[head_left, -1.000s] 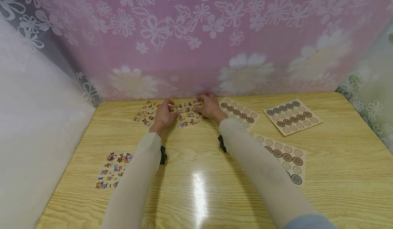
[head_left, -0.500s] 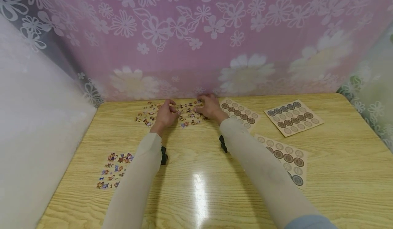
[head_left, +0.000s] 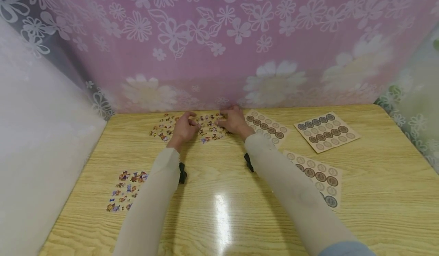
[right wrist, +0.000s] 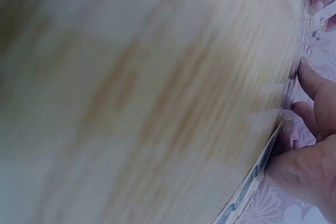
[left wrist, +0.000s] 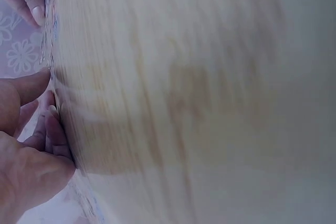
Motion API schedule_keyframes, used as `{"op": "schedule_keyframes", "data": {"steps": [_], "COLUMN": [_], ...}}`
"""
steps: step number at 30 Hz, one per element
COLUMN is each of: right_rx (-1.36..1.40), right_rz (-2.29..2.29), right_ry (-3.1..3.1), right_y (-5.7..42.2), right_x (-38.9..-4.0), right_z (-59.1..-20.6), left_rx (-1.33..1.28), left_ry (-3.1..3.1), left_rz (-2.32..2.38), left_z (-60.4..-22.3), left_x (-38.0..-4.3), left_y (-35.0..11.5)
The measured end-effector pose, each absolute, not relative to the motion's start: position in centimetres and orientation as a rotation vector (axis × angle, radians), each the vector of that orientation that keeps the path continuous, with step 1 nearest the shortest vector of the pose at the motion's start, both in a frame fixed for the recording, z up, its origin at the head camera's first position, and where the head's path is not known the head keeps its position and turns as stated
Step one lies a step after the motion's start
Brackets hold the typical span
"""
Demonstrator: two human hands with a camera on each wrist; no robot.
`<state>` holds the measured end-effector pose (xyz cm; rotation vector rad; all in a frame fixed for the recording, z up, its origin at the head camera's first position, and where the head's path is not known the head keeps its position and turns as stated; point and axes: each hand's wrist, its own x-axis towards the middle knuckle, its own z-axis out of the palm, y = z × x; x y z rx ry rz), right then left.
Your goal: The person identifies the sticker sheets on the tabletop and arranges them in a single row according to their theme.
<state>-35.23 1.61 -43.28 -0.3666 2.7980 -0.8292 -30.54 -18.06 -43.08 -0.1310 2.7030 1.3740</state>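
Two clear sheets printed with small colourful cartoon figures lie side by side at the table's back edge. My left hand (head_left: 185, 128) rests between the left sheet (head_left: 164, 127) and the middle sheet (head_left: 210, 129), its thumb over the middle sheet's left part. On that sheet's right part rests my right hand (head_left: 234, 120), thumb pointing inward. Fingers of both hands are relaxed and bent, tips down at the surface. The left wrist view shows the left thumb (left wrist: 34, 85) low at the tabletop; in the right wrist view, the right thumb (right wrist: 311, 80) touches down at the sheet.
Another cartoon sheet (head_left: 123, 191) lies at the front left, partly behind the left sleeve. Three beige sheets of round seal prints lie on the right: one beside the right hand (head_left: 265, 124), one farther right (head_left: 327, 130), one nearer (head_left: 330, 189). A pink floral curtain (head_left: 212, 69) hangs behind the table.
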Motion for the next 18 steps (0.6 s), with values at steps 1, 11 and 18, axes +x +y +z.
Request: {"op": "schedule_keyframes", "data": {"steps": [1, 11, 18], "right_rx": [-0.362, -0.355, -0.361], "right_rz": [-0.836, -0.891, -0.884], "right_ry": [2.795, 2.775, 2.771], "right_y": [1.61, 1.71, 1.84], "right_x": [-35.21, -35.22, -35.14], "right_z": [-43.29, -43.31, -43.16], "left_rx": [-0.133, -0.147, -0.130], "left_ry": [2.699, 2.700, 2.654], "left_rz": [1.387, 1.443, 1.520], "left_z": [-43.08, -43.03, -43.17], "left_x": [-30.54, -30.49, -30.44], "left_y": [-18.07, -18.48, -18.64]}}
